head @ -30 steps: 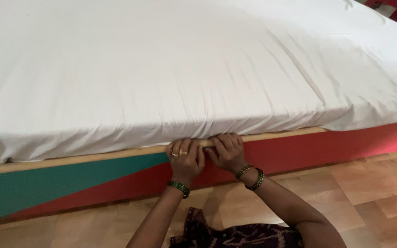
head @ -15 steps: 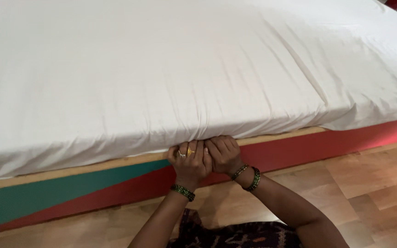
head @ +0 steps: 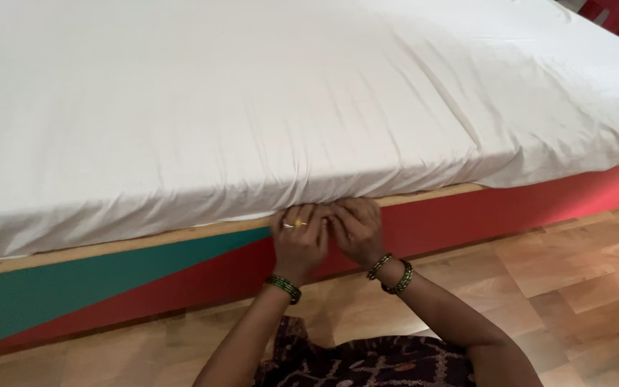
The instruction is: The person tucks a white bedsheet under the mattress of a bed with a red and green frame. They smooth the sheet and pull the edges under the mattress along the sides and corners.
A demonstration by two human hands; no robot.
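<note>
The fingertips of both hands are hidden: they curl in under the lower edge of the white sheet (head: 266, 107), where it meets the pale wooden rail (head: 145, 242) of the bed, so it cannot be told whether they pinch cloth or only press it inward. The left hand (head: 299, 240) and the right hand (head: 356, 229) sit knuckle to knuckle, touching, fingers bent and pushed into the gap between mattress and rail. The sheet bunches into small folds right above them and lies smooth, with long shallow creases, over the rest of the mattress; its far edge and left end are cut off by the frame. A gold ring (head: 299, 224) shows on the left hand, blurred. Green bangles (head: 283, 288) circle the left wrist and a second set (head: 393, 271) the right wrist. Both forearms run down to the bottom edge and are cut off there, over a dark patterned cloth (head: 367, 367) whose shape is hard to make out. Below the rail the bed side (head: 481, 215) is red, with a green wedge (head: 73, 290) widening toward the left. A wood floor (head: 582, 287) lies beneath. At the top right corner a red object (head: 607, 8) is mostly out of view and cannot be identified.
</note>
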